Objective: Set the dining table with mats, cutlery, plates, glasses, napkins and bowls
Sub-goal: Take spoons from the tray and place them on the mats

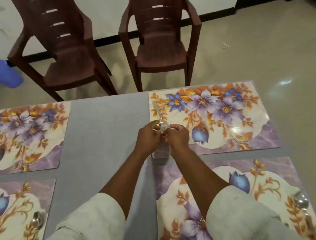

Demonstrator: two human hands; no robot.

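While no writing is legible, left hand (148,138) and right hand (176,137) both pinch cutlery (162,126), floral mat (212,119) beneath.

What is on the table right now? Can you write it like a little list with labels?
table: grey top
mats: four flowered mats; far left, far right, near left, near right
spoons: one on the near left mat, one on the near right mat
left hand: curled round shiny cutlery at the far right mat's left edge
right hand: fingers curled at the same cutlery
plates, glasses, napkins, bowls: none in view
behind the table: two brown chairs
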